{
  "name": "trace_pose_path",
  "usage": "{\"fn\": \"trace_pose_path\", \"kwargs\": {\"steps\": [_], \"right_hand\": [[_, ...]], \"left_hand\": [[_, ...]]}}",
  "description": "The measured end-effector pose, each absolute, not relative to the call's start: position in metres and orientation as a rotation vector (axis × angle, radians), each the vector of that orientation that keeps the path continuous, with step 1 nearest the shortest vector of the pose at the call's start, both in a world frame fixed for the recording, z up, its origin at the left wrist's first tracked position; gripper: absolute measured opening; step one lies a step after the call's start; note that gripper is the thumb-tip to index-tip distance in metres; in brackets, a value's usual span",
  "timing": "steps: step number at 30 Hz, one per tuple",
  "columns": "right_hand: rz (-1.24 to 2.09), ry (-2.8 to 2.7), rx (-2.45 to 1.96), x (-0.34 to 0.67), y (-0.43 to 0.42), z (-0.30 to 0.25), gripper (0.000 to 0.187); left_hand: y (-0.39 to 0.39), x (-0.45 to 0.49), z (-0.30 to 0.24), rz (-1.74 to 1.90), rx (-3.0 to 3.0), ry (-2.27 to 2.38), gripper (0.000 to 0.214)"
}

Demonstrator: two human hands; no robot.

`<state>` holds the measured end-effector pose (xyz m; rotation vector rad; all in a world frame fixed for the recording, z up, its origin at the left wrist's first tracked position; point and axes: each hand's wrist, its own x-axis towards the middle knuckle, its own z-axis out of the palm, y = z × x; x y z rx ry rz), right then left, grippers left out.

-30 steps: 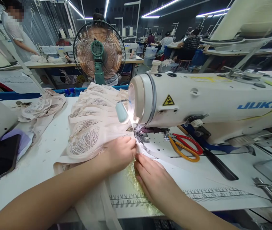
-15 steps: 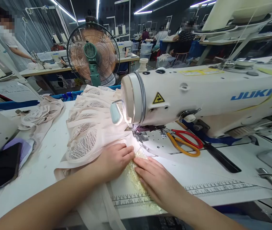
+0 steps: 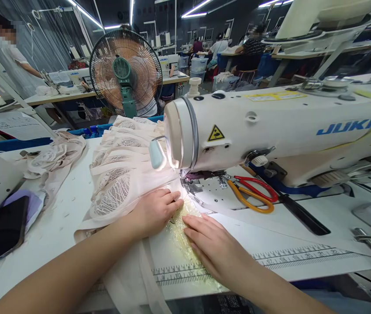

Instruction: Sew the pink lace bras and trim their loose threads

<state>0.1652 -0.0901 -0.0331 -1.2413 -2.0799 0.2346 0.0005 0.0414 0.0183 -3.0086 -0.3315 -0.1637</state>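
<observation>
Pale pink bras with lace cups [image 3: 115, 192] lie in a row left of the sewing machine [image 3: 238, 126], their fabric running up to its presser foot. My left hand [image 3: 156, 211] rests on the near edge of this fabric, just in front of the foot, its fingers out over the cloth and its thumb hidden. On the right, my right hand [image 3: 216, 244] lies flat, fingers stretched out, at the edge of a yellowish strip of clear tape [image 3: 182, 237] stuck to the table. A loose pink strap [image 3: 149, 270] hangs down beside my left forearm.
Orange-handled scissors [image 3: 251, 198], a red-handled tool [image 3: 260, 187] and a black handle [image 3: 305, 213] lie right of the needle area. A phone [image 3: 4, 231] lies far left, near more pink fabric [image 3: 54, 157]. Behind the table stands a fan [image 3: 126, 74]; people sit beyond.
My left hand has slid slightly forward toward the presser foot, widening the gap between my hands. My right hand has stayed nearly in place.
</observation>
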Motion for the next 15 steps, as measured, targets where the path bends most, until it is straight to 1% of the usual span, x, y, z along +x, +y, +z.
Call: {"fn": "trace_pose_path", "kwargs": {"steps": [11, 15], "right_hand": [[0.206, -2.086, -1.254, 0.1647, -0.0905, -0.0358, 0.027], [0.170, -2.109, -1.235, 0.1663, -0.0889, -0.0344, 0.027]], "left_hand": [[0.0475, 0.0006, 0.0138, -0.177, -2.951, -0.404, 0.029], [0.0477, 0.0056, 0.0185, -0.092, -2.880, -0.499, 0.028]]}}
